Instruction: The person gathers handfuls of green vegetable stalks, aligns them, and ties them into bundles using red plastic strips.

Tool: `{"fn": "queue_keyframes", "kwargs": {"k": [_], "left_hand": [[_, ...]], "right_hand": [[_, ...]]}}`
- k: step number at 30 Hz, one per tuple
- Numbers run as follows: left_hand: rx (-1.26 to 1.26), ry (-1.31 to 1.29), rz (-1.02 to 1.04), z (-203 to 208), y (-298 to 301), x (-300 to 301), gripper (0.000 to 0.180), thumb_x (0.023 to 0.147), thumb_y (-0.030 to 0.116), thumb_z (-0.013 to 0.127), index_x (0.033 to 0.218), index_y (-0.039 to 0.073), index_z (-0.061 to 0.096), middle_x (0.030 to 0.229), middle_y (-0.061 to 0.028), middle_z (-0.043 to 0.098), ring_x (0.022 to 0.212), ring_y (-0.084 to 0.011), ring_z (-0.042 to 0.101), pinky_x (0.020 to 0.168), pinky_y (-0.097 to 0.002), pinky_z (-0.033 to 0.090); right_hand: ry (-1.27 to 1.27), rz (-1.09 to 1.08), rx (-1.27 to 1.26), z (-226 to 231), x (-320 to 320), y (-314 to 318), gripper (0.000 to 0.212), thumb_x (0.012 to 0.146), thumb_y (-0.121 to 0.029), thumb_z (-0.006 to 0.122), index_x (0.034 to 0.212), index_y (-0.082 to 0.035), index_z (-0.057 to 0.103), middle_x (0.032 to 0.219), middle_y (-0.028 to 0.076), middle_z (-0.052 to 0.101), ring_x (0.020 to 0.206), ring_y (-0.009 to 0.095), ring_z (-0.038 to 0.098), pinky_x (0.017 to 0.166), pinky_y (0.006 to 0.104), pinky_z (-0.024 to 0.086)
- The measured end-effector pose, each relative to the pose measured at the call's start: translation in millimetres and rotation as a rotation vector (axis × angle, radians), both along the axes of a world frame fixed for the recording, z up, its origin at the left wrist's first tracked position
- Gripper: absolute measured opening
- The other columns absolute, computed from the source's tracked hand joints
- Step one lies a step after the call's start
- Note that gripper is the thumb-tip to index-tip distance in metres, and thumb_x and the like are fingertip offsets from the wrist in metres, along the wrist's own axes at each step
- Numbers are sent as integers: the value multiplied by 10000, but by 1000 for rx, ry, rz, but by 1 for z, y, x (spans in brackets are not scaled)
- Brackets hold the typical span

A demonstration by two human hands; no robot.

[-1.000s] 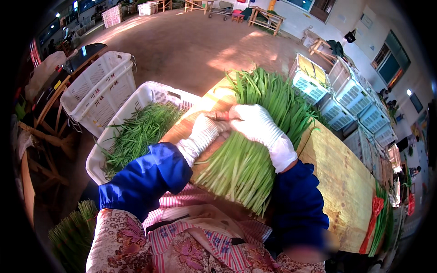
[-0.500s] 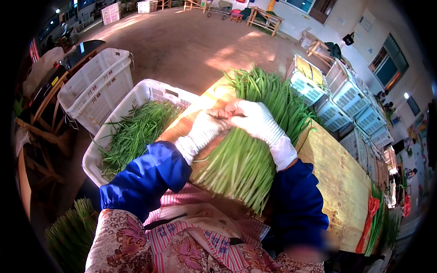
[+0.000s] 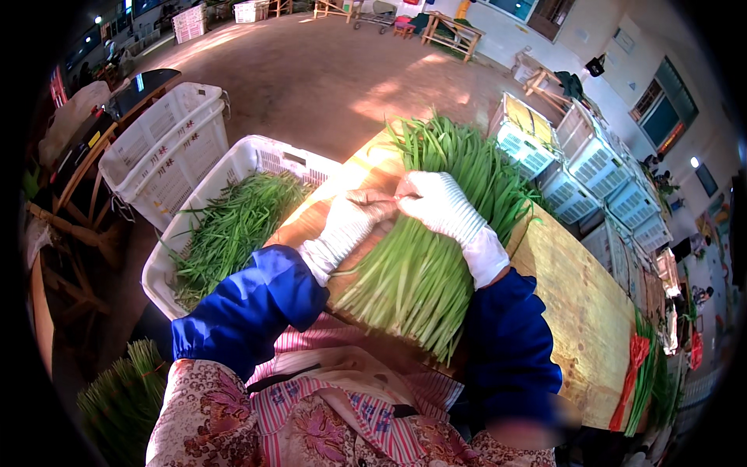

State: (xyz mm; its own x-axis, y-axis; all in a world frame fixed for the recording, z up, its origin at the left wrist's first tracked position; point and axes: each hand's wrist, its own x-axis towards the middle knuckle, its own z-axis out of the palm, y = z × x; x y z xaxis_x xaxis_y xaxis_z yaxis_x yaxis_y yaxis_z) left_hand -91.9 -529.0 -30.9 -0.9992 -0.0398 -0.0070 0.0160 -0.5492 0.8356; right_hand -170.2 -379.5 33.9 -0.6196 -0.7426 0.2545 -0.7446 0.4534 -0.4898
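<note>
A thick bundle of long flat green leafy stalks, like garlic chives, lies across the wooden table in front of me. Its pale cut ends point toward me and its leaf tips point away. My left hand, in a white ribbed glove, is closed in a pinch at the bundle's left side. Over the bundle, my right hand, gloved alike, pinches too. Their fingertips meet, and whatever lies between them is too small to make out. Blue sleeves cover both forearms.
Loose green leaves fill a white crate at the left, with stacked white crates behind. Red strips lie by more stalks on the table's right end. Other crates stand beyond. A dark green bundle sits lower left.
The fingertips have shifted slightly, with the left fingers now straighter toward the right hand's pinch. The bundle stays in place.
</note>
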Motion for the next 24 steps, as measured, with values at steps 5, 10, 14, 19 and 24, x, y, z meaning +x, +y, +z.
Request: {"fn": "queue_keyframes", "kwargs": {"k": [5, 10, 14, 19, 24], "left_hand": [[-165, 106, 89, -9, 4, -6, 45, 830, 26, 611, 854, -8, 627, 755, -66, 634, 676, -143, 590, 635, -252, 496], [-982, 481, 271, 8, -2, -13, 86, 803, 33, 622, 886, 11, 633, 729, -37, 620, 668, -132, 568, 634, -267, 470], [-330, 109, 10, 16, 4, -10, 89, 792, 39, 615, 875, 6, 614, 702, -52, 603, 588, -131, 552, 547, -225, 449], [-59, -7, -215, 19, -2, -1, 86, 828, 69, 586, 890, 13, 604, 687, -33, 587, 519, -94, 512, 492, -192, 419], [-752, 376, -10, 10, -3, -11, 182, 774, -30, 625, 948, 19, 640, 722, 9, 582, 597, -59, 503, 553, -194, 428]], "right_hand": [[-11, -2, 47, 5, 2, -2, 191, 724, -168, 631, 841, -18, 644, 759, 150, 644, 705, 263, 631, 667, 336, 501], [-23, 24, -23, 3, 1, 1, 172, 724, -127, 637, 837, 3, 641, 754, 123, 650, 689, 207, 631, 652, 309, 500], [-168, 20, -73, 6, 5, 4, 136, 731, -71, 627, 841, 7, 641, 762, 88, 643, 690, 158, 613, 647, 282, 493], [-214, 64, -42, 8, 4, 11, 115, 731, -50, 625, 830, 8, 636, 758, 60, 628, 687, 121, 590, 643, 261, 484], [-128, 72, 23, 8, 8, 9, 106, 722, -63, 637, 808, 0, 632, 732, 55, 631, 687, 117, 593, 654, 262, 486]]}}
